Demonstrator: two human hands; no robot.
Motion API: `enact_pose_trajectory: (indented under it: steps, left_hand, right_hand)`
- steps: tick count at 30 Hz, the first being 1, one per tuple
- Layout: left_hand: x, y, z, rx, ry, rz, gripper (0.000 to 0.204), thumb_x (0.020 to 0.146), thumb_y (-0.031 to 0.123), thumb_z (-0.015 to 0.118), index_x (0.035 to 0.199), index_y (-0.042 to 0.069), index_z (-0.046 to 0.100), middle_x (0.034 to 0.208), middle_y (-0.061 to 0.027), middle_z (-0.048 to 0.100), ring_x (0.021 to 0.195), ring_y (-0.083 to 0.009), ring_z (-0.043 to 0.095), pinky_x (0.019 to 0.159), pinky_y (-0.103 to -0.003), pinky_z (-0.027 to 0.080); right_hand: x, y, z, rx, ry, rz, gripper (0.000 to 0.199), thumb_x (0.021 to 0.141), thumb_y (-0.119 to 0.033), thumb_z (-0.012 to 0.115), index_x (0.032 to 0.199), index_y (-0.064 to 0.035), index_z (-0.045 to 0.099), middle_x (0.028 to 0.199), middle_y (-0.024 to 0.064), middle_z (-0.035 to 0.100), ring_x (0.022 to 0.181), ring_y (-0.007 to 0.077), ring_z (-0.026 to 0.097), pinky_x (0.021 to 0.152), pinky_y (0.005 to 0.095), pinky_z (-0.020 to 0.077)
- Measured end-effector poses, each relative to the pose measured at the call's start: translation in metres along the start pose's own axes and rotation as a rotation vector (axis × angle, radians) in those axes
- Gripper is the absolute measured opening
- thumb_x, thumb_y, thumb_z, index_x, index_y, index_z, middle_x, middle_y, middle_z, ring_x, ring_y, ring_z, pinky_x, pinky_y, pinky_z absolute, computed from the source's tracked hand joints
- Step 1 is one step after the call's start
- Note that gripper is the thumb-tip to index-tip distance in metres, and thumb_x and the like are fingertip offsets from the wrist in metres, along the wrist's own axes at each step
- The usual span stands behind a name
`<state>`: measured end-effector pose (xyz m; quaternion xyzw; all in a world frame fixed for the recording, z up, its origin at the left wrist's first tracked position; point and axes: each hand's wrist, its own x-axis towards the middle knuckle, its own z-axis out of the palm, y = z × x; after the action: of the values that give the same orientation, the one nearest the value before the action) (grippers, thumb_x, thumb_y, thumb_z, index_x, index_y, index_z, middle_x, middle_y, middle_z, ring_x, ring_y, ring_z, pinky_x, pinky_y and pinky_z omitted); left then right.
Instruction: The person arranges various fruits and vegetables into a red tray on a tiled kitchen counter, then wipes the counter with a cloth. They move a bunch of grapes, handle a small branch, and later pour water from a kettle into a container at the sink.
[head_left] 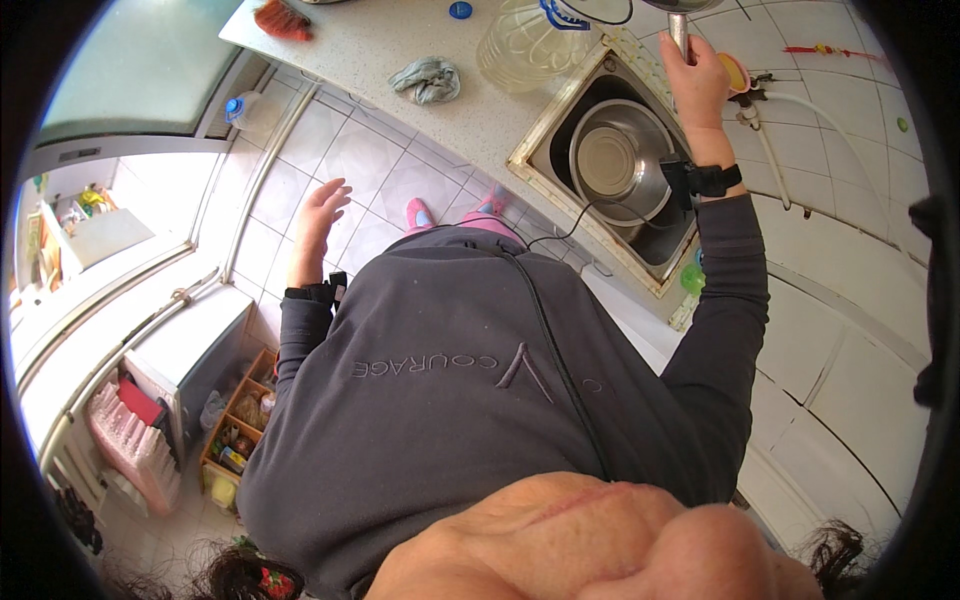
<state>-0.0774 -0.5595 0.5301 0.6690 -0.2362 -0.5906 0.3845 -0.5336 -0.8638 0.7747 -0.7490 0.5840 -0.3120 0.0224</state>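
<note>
My right hand is raised at the upper right, its fingers wrapped round the metal handle of a pan, most of which is cut off by the top edge of the view. Below that hand, a round stainless steel basin sits inside the metal-rimmed sink. Out over the tiled floor, my left hand hangs free on the left side, fingers apart and holding nothing. A black strap circles each wrist.
On the speckled counter stand a large clear plastic jug, a crumpled grey cloth, a blue cap and an orange brush. A tap juts from the wall beside the sink. A dark cable runs down my front.
</note>
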Motion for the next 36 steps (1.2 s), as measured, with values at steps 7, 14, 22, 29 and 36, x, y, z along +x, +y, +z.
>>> enact_pose_trajectory:
  steps: [7, 14, 22, 29, 36]
  left_hand:
    - [-0.0014, 0.0002, 0.001, -0.009, 0.005, 0.002, 0.05, 0.099, 0.028, 0.061, 0.141, 0.0, 0.055, 0.131, -0.015, 0.066, 0.123, -0.0281, 0.061, 0.106, -0.042, 0.045]
    - [-0.0022, -0.0001, 0.0012, 0.004, 0.007, -0.001, 0.05, 0.1, 0.027, 0.06, 0.141, -0.001, 0.054, 0.131, -0.0161, 0.065, 0.123, -0.0286, 0.061, 0.107, -0.043, 0.045]
    - [-0.0023, 0.001, 0.0018, 0.007, -0.001, -0.002, 0.051, 0.1, 0.027, 0.06, 0.142, -0.001, 0.054, 0.132, -0.0164, 0.065, 0.124, -0.0294, 0.06, 0.108, -0.043, 0.045]
    - [-0.001, -0.0015, 0.0006, 0.005, -0.003, 0.002, 0.051, 0.1, 0.028, 0.061, 0.141, 0.0, 0.054, 0.131, -0.0159, 0.065, 0.125, -0.0292, 0.06, 0.108, -0.043, 0.044]
    - [0.0015, -0.0059, -0.0037, 0.001, -0.006, -0.004, 0.044, 0.101, 0.026, 0.06, 0.14, 0.006, 0.057, 0.13, -0.0095, 0.067, 0.12, -0.0222, 0.063, 0.102, -0.038, 0.047]
  right_hand:
    - [-0.001, -0.0031, -0.0007, -0.076, 0.026, -0.068, 0.041, 0.087, -0.045, 0.072, 0.084, -0.0043, 0.068, 0.066, 0.014, 0.063, 0.061, 0.0349, 0.061, 0.058, 0.0411, 0.0475]
    - [-0.0021, -0.0015, -0.0019, -0.114, 0.042, -0.118, 0.041, 0.087, -0.046, 0.071, 0.083, -0.0051, 0.067, 0.066, 0.0144, 0.064, 0.062, 0.0362, 0.062, 0.058, 0.042, 0.0484]
    - [-0.0024, -0.001, -0.0015, -0.153, 0.071, -0.159, 0.038, 0.088, -0.044, 0.071, 0.084, -0.0066, 0.068, 0.065, 0.0129, 0.064, 0.061, 0.0361, 0.063, 0.057, 0.0424, 0.0489]
    - [-0.0035, -0.0027, -0.002, -0.211, 0.105, -0.234, 0.036, 0.089, -0.044, 0.069, 0.083, -0.0084, 0.067, 0.066, 0.0113, 0.065, 0.061, 0.0352, 0.064, 0.056, 0.0436, 0.0494]
    - [-0.0035, 0.002, -0.0086, -0.364, 0.211, -0.477, 0.026, 0.088, -0.041, 0.073, 0.084, -0.0153, 0.07, 0.063, 0.0037, 0.064, 0.059, 0.0289, 0.063, 0.053, 0.0376, 0.0489]
